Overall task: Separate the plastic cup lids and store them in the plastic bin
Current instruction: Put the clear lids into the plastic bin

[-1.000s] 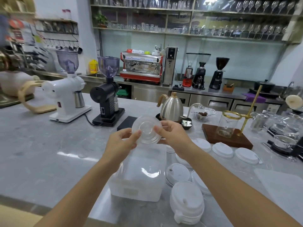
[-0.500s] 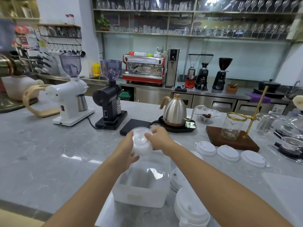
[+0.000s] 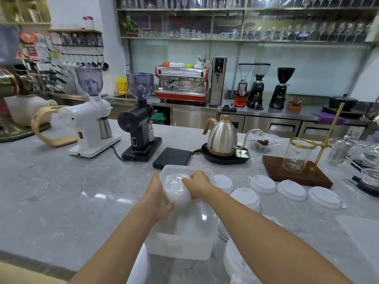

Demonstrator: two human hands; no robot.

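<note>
Both hands hold a clear lid (image 3: 176, 186) above the far end of the plastic bin (image 3: 180, 240) on the bench (image 3: 61, 197). The left hand (image 3: 158, 198) grips its near-left edge; the right hand (image 3: 198, 186) pinches its right rim. White lids (image 3: 262, 184) lie right of the bin.

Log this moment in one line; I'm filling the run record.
phase: placing | left hand: holds clear lid | right hand: holds same lid | lid: over plastic bin | white lids: on counter
</note>
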